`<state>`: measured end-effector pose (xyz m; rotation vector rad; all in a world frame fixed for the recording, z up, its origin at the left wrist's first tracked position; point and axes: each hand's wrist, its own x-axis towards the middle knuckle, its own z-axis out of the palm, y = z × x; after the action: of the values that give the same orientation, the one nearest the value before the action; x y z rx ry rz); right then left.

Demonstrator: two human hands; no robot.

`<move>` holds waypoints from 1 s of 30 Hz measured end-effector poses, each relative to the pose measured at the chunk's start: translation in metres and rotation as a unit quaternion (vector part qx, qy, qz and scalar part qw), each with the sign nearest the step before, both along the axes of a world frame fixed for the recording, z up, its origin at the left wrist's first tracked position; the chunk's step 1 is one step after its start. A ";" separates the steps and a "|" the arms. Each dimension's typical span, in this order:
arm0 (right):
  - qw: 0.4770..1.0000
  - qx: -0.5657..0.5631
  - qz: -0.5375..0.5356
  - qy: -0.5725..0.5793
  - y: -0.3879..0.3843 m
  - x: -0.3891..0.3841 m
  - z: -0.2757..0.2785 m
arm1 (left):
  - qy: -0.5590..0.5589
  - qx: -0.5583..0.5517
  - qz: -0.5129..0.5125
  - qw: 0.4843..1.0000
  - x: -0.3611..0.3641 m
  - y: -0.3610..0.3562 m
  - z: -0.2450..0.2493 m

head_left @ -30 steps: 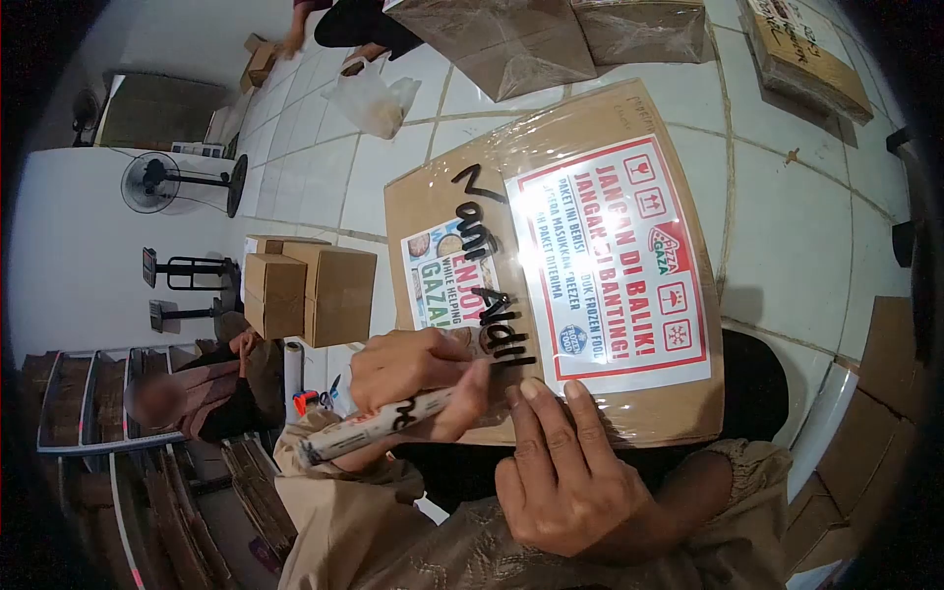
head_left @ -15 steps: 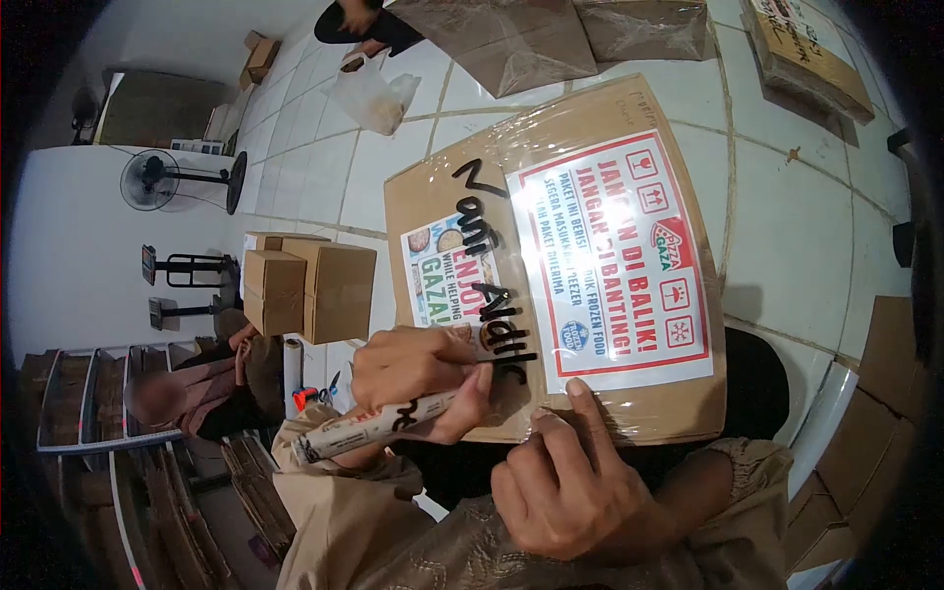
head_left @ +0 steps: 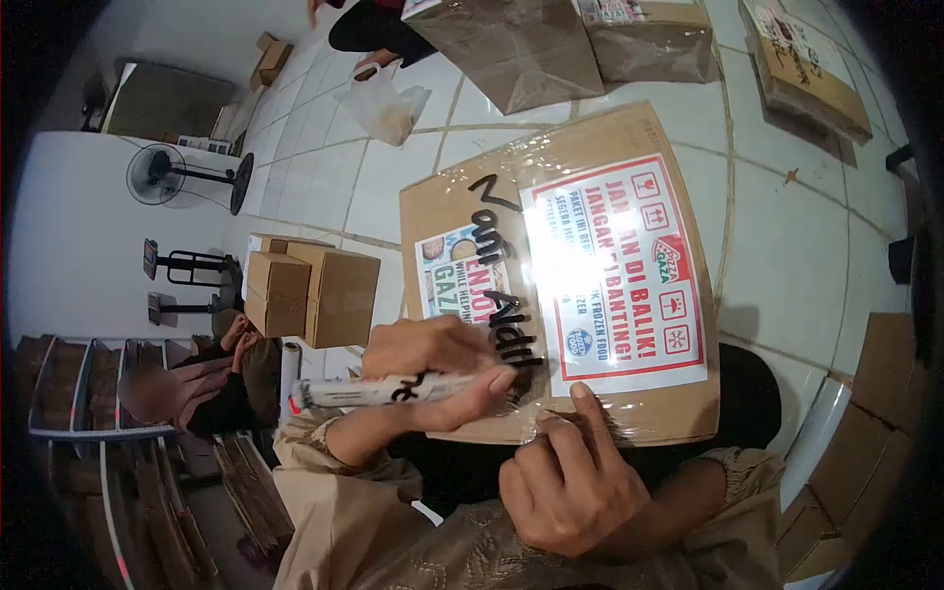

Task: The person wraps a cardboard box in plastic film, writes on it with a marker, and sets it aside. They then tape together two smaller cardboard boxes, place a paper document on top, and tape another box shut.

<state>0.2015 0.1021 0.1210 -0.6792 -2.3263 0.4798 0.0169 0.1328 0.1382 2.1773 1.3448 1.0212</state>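
A cardboard box [head_left: 644, 421] wrapped in clear tape lies in front of me, over my lap. My left hand [head_left: 438, 369] is closed around a marker [head_left: 354, 393] with a white barrel; its writing tip is hidden near the last black letters on the box. Large black handwriting [head_left: 497, 256] runs down the box. My right hand [head_left: 570, 482] grips the near edge, one finger stretched onto the white and red label [head_left: 629, 285] and the others curled; its thumb is hidden. A smaller printed label [head_left: 447, 280] is partly covered by the handwriting.
Wrapped boxes [head_left: 511, 54] stand beyond mine, with another [head_left: 801, 69] at the upper right. A plastic bag [head_left: 386, 108] and stacked cartons [head_left: 339, 295] are on the tiled floor. One person [head_left: 221, 393] sits at left; another's legs [head_left: 379, 34] show at top.
My left hand has shifted slightly left and up, and the marker is now closer to level. The whole view has moved a little. The right hand keeps its hold.
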 end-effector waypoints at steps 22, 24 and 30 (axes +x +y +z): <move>0.995 0.021 0.044 -0.083 0.000 0.001 0.008 | -0.144 0.071 0.305 0.939 -0.042 0.071 -0.025; 0.996 0.015 0.040 -0.079 -0.001 0.000 0.008 | -0.132 0.075 0.301 0.941 -0.039 0.071 -0.025; 0.996 0.014 0.036 -0.076 -0.001 -0.002 0.009 | -0.065 0.072 0.246 0.964 -0.043 0.069 -0.026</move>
<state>0.1992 0.1010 0.1297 -0.6383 -2.5027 0.4401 -0.0265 0.2023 0.1124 1.8640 1.8466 1.4524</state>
